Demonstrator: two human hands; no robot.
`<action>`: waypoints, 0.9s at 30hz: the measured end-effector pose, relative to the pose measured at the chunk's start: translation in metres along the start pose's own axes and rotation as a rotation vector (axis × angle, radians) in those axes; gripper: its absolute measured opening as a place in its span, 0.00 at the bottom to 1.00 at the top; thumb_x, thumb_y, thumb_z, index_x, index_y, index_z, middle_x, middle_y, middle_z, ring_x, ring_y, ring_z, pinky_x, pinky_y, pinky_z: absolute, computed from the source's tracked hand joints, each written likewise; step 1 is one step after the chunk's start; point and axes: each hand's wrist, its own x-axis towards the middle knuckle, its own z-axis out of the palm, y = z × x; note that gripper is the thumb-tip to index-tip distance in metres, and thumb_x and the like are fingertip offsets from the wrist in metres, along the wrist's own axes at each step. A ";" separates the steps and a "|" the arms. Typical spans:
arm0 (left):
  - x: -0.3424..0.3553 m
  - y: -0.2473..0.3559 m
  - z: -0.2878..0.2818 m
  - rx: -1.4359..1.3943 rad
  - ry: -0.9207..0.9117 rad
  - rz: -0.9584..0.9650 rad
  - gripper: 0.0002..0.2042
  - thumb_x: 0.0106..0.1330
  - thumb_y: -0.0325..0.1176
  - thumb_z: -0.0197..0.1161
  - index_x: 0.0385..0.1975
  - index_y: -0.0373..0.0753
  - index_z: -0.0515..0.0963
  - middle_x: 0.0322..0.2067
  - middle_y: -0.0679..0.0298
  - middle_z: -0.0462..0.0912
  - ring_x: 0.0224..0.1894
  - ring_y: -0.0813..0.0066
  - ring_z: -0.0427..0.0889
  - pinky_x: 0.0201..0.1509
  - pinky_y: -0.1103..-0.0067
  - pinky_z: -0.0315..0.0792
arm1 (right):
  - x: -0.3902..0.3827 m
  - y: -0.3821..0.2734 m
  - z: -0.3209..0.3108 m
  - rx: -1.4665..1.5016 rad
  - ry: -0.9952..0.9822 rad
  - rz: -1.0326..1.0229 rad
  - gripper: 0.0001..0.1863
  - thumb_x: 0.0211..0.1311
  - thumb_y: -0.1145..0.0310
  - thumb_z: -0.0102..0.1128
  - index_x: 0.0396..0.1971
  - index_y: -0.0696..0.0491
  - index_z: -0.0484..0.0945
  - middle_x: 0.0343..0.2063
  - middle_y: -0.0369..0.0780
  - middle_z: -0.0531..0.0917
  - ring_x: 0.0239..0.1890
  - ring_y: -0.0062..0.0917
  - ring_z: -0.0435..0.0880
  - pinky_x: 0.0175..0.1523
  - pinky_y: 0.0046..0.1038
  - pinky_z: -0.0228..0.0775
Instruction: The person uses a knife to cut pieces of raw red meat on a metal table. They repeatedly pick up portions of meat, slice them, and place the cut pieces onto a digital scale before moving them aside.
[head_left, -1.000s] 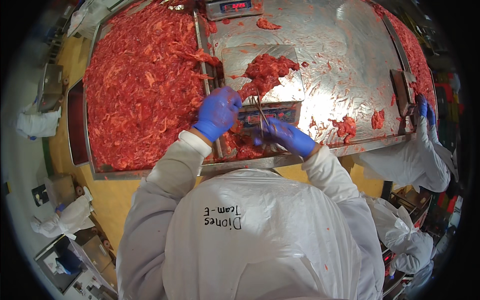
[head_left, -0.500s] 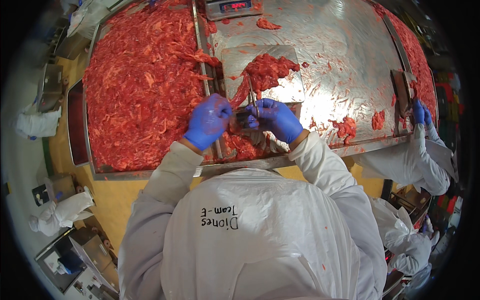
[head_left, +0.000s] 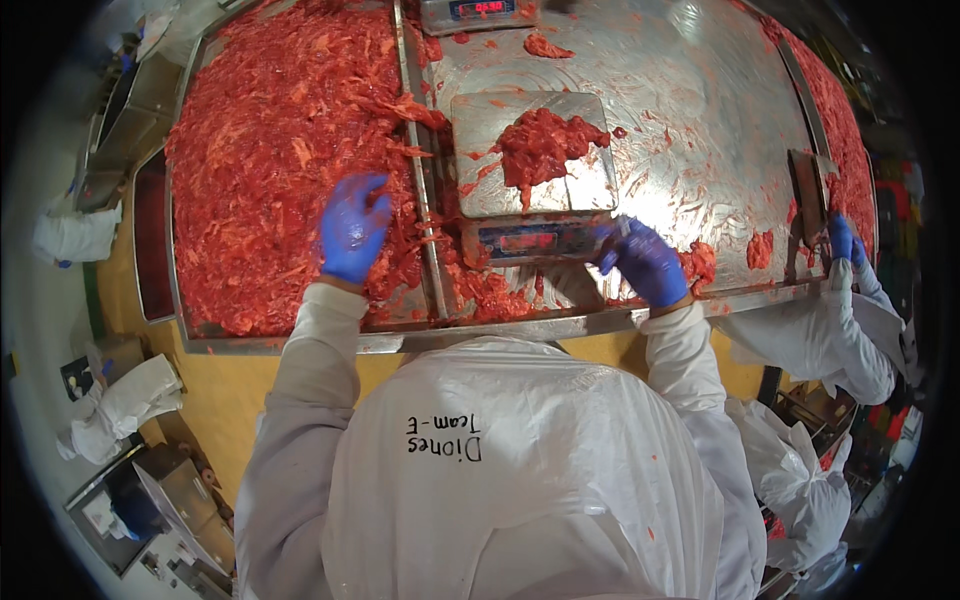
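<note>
My left hand (head_left: 353, 232), in a blue glove, is over the right part of a large heap of raw red meat strips (head_left: 270, 150). Its fingers are bent but apart from the thumb, with nothing visible in them. Right of the display of a steel weighing scale (head_left: 592, 190), my gloved right hand (head_left: 648, 264) has curled, slightly blurred fingers; what they hold, if anything, I cannot make out. A clump of raw meat (head_left: 545, 148) lies on the scale's plate, with a few thin scraps beside it.
A metal divider (head_left: 428, 215) separates the heap from the steel table (head_left: 690, 130). Loose meat pieces (head_left: 760, 250) lie about the table. A second scale (head_left: 478, 14) stands at the far edge. At the right, a co-worker's gloved hands (head_left: 845, 240) are near an upright metal plate (head_left: 808, 195).
My hands have moved apart: the left over the heap, the right to the display's right. The strip stretching from the clump toward my left hand is gone. The thin metal tool by my right hand no longer shows clearly.
</note>
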 end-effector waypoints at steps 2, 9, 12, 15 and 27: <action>0.016 0.060 0.022 -0.084 0.021 0.305 0.15 0.62 0.32 0.65 0.48 0.39 0.84 0.49 0.53 0.83 0.51 0.53 0.82 0.59 0.63 0.76 | 0.014 -0.020 0.011 -0.007 0.037 -0.054 0.22 0.73 0.58 0.61 0.54 0.63 0.78 0.41 0.44 0.86 0.37 0.27 0.86 0.48 0.32 0.80; 0.002 0.105 0.080 0.119 -0.228 0.672 0.13 0.59 0.28 0.66 0.44 0.41 0.84 0.47 0.57 0.83 0.50 0.55 0.82 0.56 0.63 0.78 | 0.036 0.004 0.029 -0.300 0.001 0.286 0.22 0.70 0.58 0.65 0.54 0.60 0.79 0.39 0.39 0.86 0.40 0.24 0.85 0.53 0.27 0.78; -0.012 0.081 0.066 0.087 -0.161 0.715 0.14 0.59 0.28 0.66 0.46 0.40 0.83 0.47 0.57 0.83 0.51 0.55 0.82 0.56 0.62 0.78 | 0.006 -0.003 0.019 -0.277 -0.121 0.334 0.26 0.71 0.54 0.64 0.57 0.60 0.78 0.43 0.39 0.85 0.42 0.25 0.84 0.56 0.29 0.75; -0.014 0.074 0.063 0.029 -0.142 0.688 0.14 0.59 0.27 0.67 0.46 0.39 0.83 0.48 0.56 0.82 0.52 0.54 0.82 0.57 0.63 0.79 | 0.019 -0.003 0.024 -0.292 -0.221 0.359 0.26 0.71 0.54 0.64 0.57 0.60 0.78 0.44 0.38 0.84 0.41 0.23 0.82 0.53 0.29 0.75; -0.008 0.069 0.057 0.032 -0.139 0.662 0.10 0.60 0.29 0.64 0.42 0.38 0.83 0.43 0.56 0.81 0.49 0.54 0.81 0.54 0.63 0.79 | 0.072 0.005 0.059 -0.169 -0.089 0.406 0.14 0.70 0.68 0.66 0.48 0.62 0.82 0.30 0.38 0.83 0.30 0.20 0.81 0.40 0.24 0.77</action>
